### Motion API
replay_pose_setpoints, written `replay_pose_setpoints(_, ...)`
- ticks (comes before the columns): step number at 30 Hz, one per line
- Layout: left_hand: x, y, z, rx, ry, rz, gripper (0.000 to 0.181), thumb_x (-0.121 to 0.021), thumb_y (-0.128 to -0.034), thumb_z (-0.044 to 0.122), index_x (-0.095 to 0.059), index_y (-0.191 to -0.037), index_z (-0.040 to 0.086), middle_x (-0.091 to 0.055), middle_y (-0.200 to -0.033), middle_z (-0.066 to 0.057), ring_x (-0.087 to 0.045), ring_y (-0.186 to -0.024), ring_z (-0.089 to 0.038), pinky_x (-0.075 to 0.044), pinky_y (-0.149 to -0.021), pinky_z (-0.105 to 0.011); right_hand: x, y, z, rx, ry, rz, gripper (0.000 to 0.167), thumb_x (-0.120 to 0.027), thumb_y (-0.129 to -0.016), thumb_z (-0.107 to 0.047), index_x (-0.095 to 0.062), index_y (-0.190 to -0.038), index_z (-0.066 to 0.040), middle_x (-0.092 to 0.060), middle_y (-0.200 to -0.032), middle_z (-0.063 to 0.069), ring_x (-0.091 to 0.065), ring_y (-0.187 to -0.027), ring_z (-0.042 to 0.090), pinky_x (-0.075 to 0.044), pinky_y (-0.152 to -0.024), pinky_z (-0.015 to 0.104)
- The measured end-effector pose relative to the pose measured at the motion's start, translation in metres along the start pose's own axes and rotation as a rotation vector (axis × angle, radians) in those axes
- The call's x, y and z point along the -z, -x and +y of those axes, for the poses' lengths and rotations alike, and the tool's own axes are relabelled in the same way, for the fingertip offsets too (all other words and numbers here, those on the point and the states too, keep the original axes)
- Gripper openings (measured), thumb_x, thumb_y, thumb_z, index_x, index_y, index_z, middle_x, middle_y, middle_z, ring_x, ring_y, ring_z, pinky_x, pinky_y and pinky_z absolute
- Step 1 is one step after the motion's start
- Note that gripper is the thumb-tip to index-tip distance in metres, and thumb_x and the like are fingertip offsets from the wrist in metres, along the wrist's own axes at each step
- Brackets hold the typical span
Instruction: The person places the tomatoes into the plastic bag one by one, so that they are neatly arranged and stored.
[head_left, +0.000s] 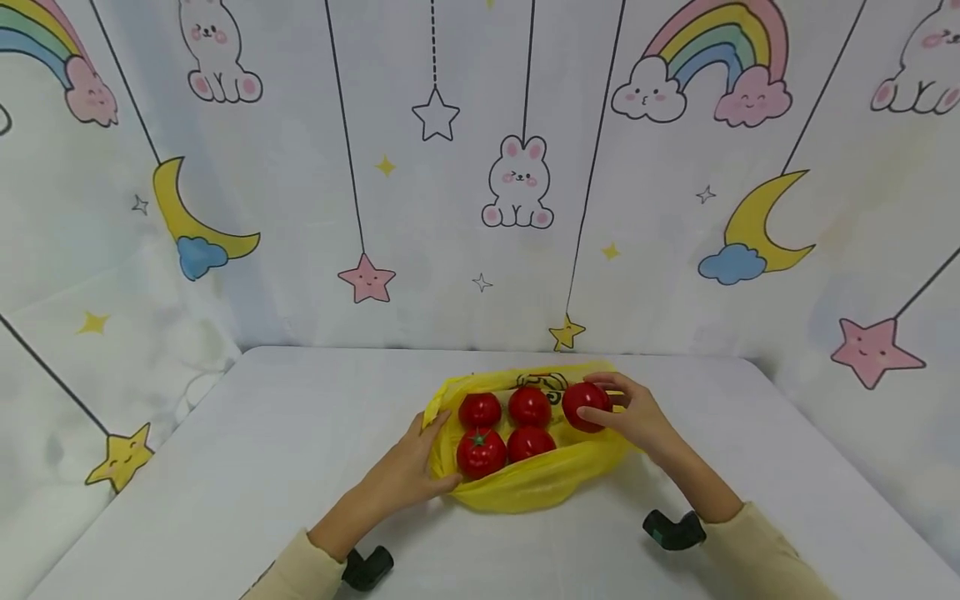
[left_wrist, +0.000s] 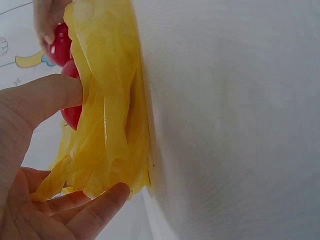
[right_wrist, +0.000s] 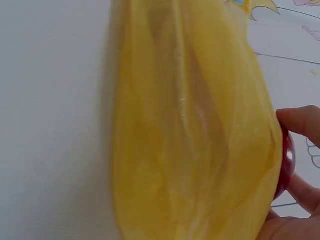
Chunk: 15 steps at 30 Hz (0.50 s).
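A yellow plastic bag (head_left: pixel 528 492) lies on the white table with its mouth spread wide. Several red tomatoes (head_left: pixel 481 454) sit inside it in two rows; one shows a green calyx. At the bag's right end, my right hand (head_left: pixel 636 414) holds another tomato (head_left: pixel 576 402) between thumb and fingers, at the opening. My left hand (head_left: pixel 405 467) grips the bag's left end, its thumb on the near rim and the fingers round the far side. In the right wrist view, the bag's side (right_wrist: pixel 190 130) hides most of the held tomato (right_wrist: pixel 286 165).
The white table (head_left: pixel 300 417) stretches around the bag. Behind it hangs a white cloth (head_left: pixel 450 208) printed with rabbits, stars, moons and rainbows. A black wrist device (head_left: pixel 673 530) sits under the right forearm, and another black device (head_left: pixel 369 569) under the left.
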<state>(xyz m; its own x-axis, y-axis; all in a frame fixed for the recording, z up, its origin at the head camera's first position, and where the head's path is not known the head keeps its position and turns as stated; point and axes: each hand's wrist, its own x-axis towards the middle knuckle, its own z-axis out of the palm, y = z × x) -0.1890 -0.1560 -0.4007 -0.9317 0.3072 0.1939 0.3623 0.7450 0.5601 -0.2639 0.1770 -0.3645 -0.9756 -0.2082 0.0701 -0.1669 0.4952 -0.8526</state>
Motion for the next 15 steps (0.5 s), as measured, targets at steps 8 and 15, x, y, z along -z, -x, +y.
replay_pose_setpoints(8,0.000,0.001,0.000,0.015,-0.014,-0.006,0.090,-0.080,-0.0786,0.032,-0.035,-0.149,-0.001,-0.037,-0.142,-0.032,-0.057,-0.114,-0.041,-0.054,-0.087,-0.052,-0.010,-0.003,0.017,0.008,0.065,-0.036,0.054,-0.077,-0.085,-0.023,-0.055,-0.130,-0.003,-0.054,-0.132,0.022,-0.053,-0.116,0.040,-0.053,-0.092,0.047)
replay_pose_setpoints(15,0.000,0.000,0.002,0.020,-0.011,-0.003,0.090,-0.080,-0.0784,0.032,-0.035,-0.148,-0.001,-0.037,-0.142,-0.032,-0.056,-0.116,-0.042,-0.053,-0.089,-0.053,-0.012,-0.005,0.027,0.019,0.103,-0.056,0.054,-0.077,-0.085,-0.023,-0.055,-0.130,-0.003,-0.055,-0.131,0.021,-0.056,-0.113,0.038,-0.054,-0.091,0.046)
